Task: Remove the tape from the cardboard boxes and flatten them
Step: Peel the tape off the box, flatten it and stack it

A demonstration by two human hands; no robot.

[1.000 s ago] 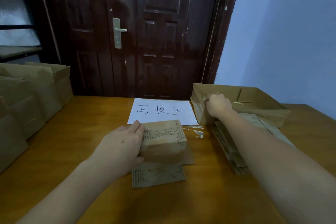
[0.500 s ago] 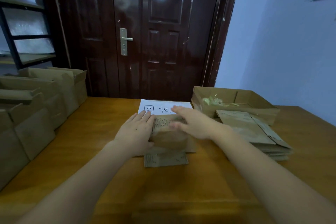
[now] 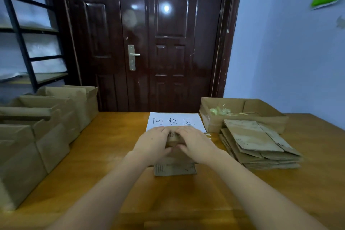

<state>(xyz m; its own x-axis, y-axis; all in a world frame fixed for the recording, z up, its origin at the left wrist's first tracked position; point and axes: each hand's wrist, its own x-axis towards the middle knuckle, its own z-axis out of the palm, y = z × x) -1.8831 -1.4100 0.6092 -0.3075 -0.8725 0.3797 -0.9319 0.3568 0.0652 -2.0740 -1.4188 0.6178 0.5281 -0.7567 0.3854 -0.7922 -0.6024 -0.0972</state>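
Head view: both hands press a small box flat at mid-bench.

I see the left hand (image 3: 152, 143) and right hand (image 3: 196, 144) laid side by side on the box (image 3: 174, 169), fingers (image 3: 162, 132) extended and pressing, nothing gripped. The box sits at bench (image 3: 104, 155) centre, just before the paper sign (image 3: 174, 120); one flap projects toward me. I judge the card light, stiff along panels, weak at creases, likely to spring back; hold it at the outer edges. Unflattened boxes (image 3: 46, 127) crowd the left bench edge. The flat stack (image 3: 259, 145) lies near on the right, before the tray (image 3: 261, 117) holding tape scraps (image 3: 219, 111). Open room remains toward me.
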